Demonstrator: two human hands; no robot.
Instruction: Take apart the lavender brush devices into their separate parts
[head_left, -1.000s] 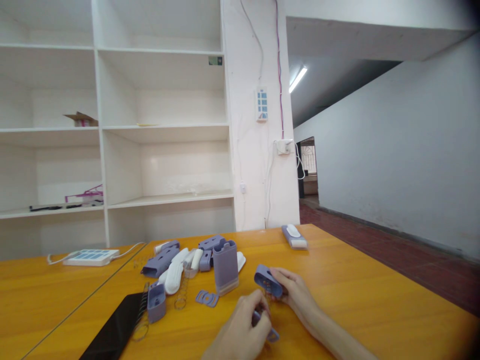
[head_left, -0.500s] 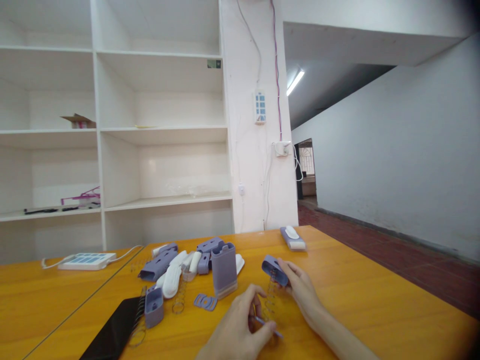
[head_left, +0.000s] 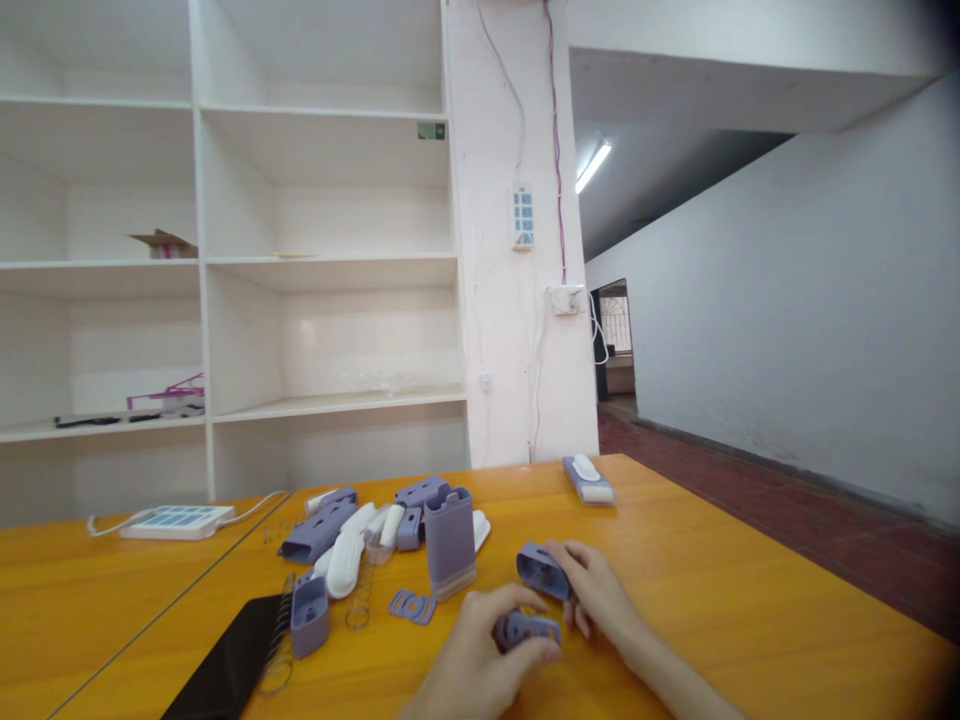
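Note:
My left hand [head_left: 480, 655] pinches a small flat purple plastic piece [head_left: 525, 630] between thumb and fingers, low over the orange table [head_left: 712, 590]. My right hand [head_left: 592, 590] grips a purple plastic cap-shaped housing [head_left: 541, 570], its open side turned left, just above and right of the flat piece. The two parts sit close together, nearly touching. The coil spring that stood between them is hidden.
A purple upright case [head_left: 450, 540] stands left of my hands, with a flat purple plate [head_left: 412, 606], loose springs [head_left: 360, 600], white and purple shells [head_left: 345, 545] and a purple cap [head_left: 310, 615]. A black tablet [head_left: 225, 665] lies front left, a white power strip [head_left: 176, 520] far left, an assembled unit [head_left: 589, 480] behind. Shelves stand beyond.
My right hand lowered the purple housing towards my left hand. The stretched spring seen between the two parts is now out of sight, and the flat piece has turned to face up.

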